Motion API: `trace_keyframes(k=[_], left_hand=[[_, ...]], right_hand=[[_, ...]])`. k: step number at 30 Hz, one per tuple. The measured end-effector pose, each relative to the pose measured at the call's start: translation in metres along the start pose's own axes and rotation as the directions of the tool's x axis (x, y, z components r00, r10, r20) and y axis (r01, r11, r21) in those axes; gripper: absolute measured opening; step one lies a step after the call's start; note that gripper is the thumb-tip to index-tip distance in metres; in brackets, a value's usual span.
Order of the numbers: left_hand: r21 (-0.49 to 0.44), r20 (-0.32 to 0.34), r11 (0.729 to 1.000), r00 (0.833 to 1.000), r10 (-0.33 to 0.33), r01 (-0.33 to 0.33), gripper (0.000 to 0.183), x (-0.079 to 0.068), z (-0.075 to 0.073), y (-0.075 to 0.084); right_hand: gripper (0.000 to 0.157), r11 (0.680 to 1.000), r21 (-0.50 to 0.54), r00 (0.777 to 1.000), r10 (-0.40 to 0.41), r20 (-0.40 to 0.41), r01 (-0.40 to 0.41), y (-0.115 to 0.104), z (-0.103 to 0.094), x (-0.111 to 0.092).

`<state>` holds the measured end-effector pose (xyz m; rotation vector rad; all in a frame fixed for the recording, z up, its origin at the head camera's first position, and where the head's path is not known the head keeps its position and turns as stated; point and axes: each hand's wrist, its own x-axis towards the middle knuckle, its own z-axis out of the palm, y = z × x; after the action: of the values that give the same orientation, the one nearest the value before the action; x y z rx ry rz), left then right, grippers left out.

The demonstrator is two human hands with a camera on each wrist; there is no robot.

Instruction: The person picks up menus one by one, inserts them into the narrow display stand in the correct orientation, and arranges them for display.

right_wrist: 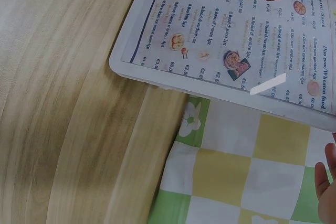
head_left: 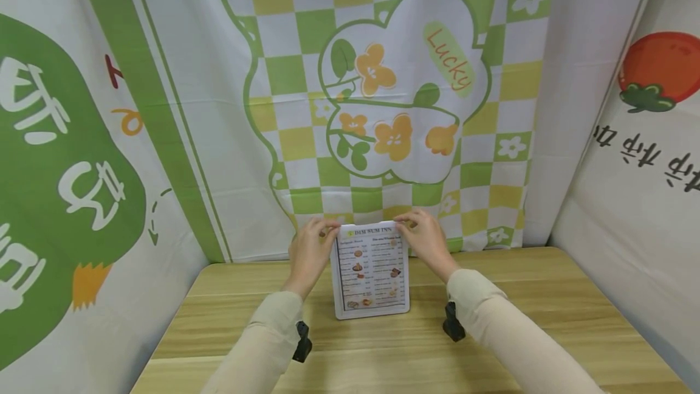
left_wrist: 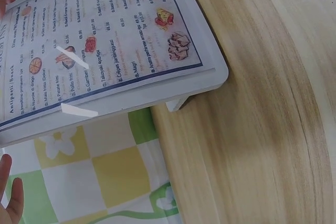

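A white-framed menu stand [head_left: 372,269] headed "DIM SUM INN" is upright on the wooden table, its printed face toward me. At its top left corner, my left hand [head_left: 310,252] pinches the edge between thumb and fingers. My right hand [head_left: 429,237] pinches the top right corner likewise. The left wrist view shows the menu stand [left_wrist: 105,51] close up, with a short white foot [left_wrist: 176,103] behind its lower edge. In the right wrist view, the menu stand [right_wrist: 226,40] has rounded corners, and fingers [right_wrist: 326,182] show at the right edge.
The wooden table [head_left: 525,309] stretches out on both sides of the stand. Behind it hangs a green and yellow checked cloth [head_left: 298,78]. Printed white curtains [head_left: 618,211] close off the sides. A small black device [head_left: 453,322] is worn at each wrist.
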<state>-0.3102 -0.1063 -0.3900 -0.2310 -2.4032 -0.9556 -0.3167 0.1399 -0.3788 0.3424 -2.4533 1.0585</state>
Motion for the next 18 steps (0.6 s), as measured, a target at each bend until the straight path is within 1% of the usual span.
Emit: trace_keyframes(k=[5,8,11,14,18], left_hand=[[-0.020,0.012,1.000,1.000,-0.013,0.013,0.020,-0.005,-0.002,0.000],[-0.031,0.017,0.999,1.000,-0.019,0.020,0.026,-0.008,-0.005,-0.001],[-0.037,0.025,0.999,0.999,-0.028,0.029,0.031,-0.010,-0.007,-0.002],[-0.042,0.018,0.999,0.999,-0.032,0.033,0.032,-0.010,-0.011,-0.002],[-0.055,0.002,0.998,1.000,-0.027,0.027,0.031,-0.011,-0.016,-0.002]], right_hand=[[0.023,0.999,-0.036,1.000,-0.026,0.001,0.026,0.004,0.002,-0.002],[0.029,1.000,-0.019,1.000,-0.001,0.015,0.002,0.005,0.003,-0.005],[0.036,0.999,0.031,0.999,0.034,0.025,-0.035,0.004,0.003,-0.008],[0.040,0.993,0.096,0.997,0.068,0.025,-0.070,0.005,0.001,-0.010],[0.040,0.979,0.176,0.994,0.106,0.000,-0.105,0.006,-0.004,-0.015]])
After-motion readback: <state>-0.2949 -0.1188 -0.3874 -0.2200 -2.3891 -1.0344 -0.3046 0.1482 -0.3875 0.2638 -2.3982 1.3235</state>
